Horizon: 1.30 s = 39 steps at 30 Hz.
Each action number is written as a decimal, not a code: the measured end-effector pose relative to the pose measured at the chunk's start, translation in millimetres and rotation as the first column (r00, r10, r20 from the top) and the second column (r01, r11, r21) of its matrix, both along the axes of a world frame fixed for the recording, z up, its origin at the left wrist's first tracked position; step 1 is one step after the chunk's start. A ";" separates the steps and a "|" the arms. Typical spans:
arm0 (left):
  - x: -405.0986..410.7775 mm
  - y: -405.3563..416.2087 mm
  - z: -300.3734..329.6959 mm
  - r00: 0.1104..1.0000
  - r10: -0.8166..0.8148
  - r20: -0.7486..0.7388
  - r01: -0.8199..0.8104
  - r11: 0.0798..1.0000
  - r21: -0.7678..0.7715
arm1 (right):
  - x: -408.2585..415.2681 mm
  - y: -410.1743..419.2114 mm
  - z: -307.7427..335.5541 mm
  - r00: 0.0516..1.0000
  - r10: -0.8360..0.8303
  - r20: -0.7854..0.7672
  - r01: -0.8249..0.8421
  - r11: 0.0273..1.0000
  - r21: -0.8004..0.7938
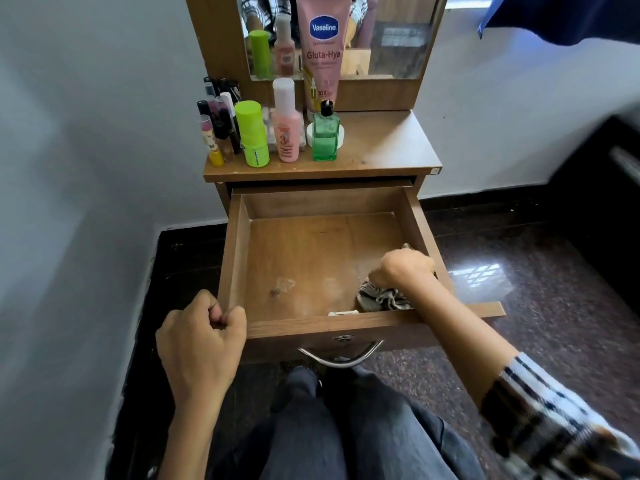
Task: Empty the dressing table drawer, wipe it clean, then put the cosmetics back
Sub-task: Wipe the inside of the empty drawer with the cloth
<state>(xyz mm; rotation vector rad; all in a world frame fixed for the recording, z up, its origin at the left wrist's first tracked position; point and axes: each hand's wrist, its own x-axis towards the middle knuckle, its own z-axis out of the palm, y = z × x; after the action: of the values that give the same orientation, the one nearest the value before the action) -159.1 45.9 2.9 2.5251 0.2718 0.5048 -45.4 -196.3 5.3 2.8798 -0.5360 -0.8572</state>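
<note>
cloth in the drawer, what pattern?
Striped, grey and off-white cloth, bunched under the right hand; head view.

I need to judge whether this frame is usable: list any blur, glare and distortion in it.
Head view: wide-angle bending curves the walls and floor edges; window glare on the polished floor; motion blur smears the right sleeve and the dark shape at top right; the right hand on the cloth, the left hand and the drawer read sharp.
</note>
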 end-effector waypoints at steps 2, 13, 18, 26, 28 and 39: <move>-1.2 0.7 -0.1 1.000 -0.011 0.009 0.011 1.000 0.003 | -1.6 -1.8 0.8 0.996 0.029 -0.085 -0.018 0.991 0.131; -0.4 1.4 -2.3 1.000 -0.004 0.030 0.004 1.000 0.015 | 45.8 8.8 16.7 0.992 0.044 0.116 -0.073 0.964 0.257; -0.3 0.4 -1.7 0.999 -0.008 0.037 0.008 1.000 0.012 | 43.0 43.8 -12.9 0.895 0.257 0.365 -0.346 0.916 0.204; 2.0 2.4 -1.3 0.999 -0.001 0.041 0.001 1.000 0.011 | 69.9 137.5 -21.1 0.748 0.394 0.535 -0.642 0.636 0.429; 0.2 1.1 -1.5 0.999 -0.004 0.046 0.004 1.000 0.005 | 72.3 129.3 -21.3 0.764 0.388 0.516 -0.634 0.601 0.487; -1.3 1.2 -2.9 0.999 -0.001 0.040 0.000 1.000 0.022 | 8.7 86.6 -12.4 0.477 0.841 0.254 -0.802 0.298 0.519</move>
<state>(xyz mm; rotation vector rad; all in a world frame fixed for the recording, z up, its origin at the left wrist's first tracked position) -160.4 47.0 0.0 2.5328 0.2517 0.5605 -36.7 -109.7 -7.1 2.8610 1.4291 -0.9631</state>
